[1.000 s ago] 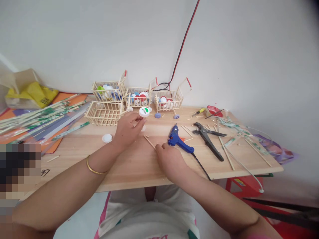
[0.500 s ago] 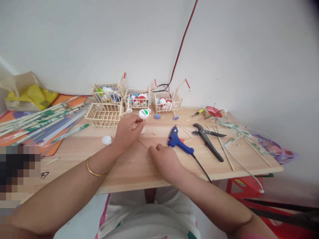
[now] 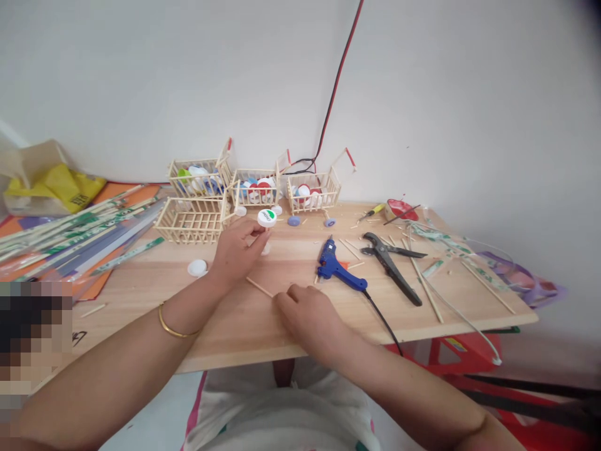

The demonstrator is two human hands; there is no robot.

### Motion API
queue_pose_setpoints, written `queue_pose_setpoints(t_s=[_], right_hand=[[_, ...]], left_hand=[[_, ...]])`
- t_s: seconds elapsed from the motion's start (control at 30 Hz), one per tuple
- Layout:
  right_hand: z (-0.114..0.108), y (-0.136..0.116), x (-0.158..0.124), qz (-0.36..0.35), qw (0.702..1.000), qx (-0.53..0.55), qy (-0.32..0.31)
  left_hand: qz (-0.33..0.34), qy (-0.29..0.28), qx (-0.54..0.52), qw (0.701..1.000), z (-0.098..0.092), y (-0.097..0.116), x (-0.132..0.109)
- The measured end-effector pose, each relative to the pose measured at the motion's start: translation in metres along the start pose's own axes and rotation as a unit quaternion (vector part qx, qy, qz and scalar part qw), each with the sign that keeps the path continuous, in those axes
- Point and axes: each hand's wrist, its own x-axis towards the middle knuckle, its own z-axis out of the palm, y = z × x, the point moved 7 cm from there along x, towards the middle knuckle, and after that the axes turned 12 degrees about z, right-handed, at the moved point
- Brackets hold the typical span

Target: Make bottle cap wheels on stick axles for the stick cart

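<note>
My left hand [image 3: 241,247] is closed in a pinch just under a white bottle cap [image 3: 267,217] with a green mark on its top. Part of another white cap [image 3: 266,249] shows below the fingertips; whether a stick joins the two is hidden by my fingers. A thin wooden stick [image 3: 259,287] runs from the fingers of my right hand [image 3: 303,310], which is closed on its near end low over the table. To the right of that hand lies a blue hot glue gun [image 3: 335,266]. A loose white cap [image 3: 197,268] rests left of my left wrist.
Several stick-built carts stand at the back, one an open basket [image 3: 190,219], others holding bottle caps. Black cutting pliers [image 3: 392,266], a yellow-handled knife [image 3: 373,212] and a red bowl [image 3: 401,210] lie right. Bundled sticks [image 3: 84,225] cover the left side.
My right hand has moved slightly down and left with the stick, and more of the stick shows. My left hand still holds up the cap; the whole view has shifted a little.
</note>
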Motion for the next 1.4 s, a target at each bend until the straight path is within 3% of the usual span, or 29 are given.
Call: queue_pose_setpoints(t_s=[0.13, 0.2, 0.33, 0.5, 0.77, 0.9, 1.07, 1.23, 1.4], right_hand=[[0.001, 0.038, 0.006, 0.153, 0.986, -0.053, -0.035], [-0.001, 0.048, 0.008, 0.182, 0.981, -0.056, -0.038], [-0.005, 0.034, 0.014, 0.159, 0.986, -0.032, -0.023], [-0.009, -0.002, 0.028, 0.065, 0.997, -0.03, -0.015], [-0.007, 0.045, 0.035, 0.232, 0.971, -0.05, -0.031], [-0.012, 0.031, 0.034, 0.182, 0.982, -0.043, -0.003], [-0.012, 0.003, 0.044, 0.078, 0.996, -0.033, -0.024], [-0.008, 0.027, 0.056, 0.162, 0.984, -0.05, -0.045], [-0.004, 0.049, 0.046, 0.214, 0.974, -0.056, -0.051]], left_hand=[[-0.002, -0.008, 0.0, 1.0, 0.0, 0.001, 0.001], [0.001, -0.009, -0.001, 1.0, 0.0, 0.002, 0.001], [0.001, 0.004, 0.007, 1.0, -0.001, 0.0, 0.0], [0.024, 0.025, 0.04, 0.999, -0.007, 0.005, -0.001], [0.033, 0.007, 0.02, 0.999, -0.005, 0.012, 0.001], [0.033, 0.018, 0.034, 0.999, -0.007, 0.011, 0.001], [0.053, 0.024, 0.055, 0.997, -0.009, 0.014, 0.0], [0.044, 0.012, 0.046, 0.998, -0.007, 0.014, 0.001], [0.002, 0.0, 0.024, 1.0, -0.002, 0.005, 0.0]])
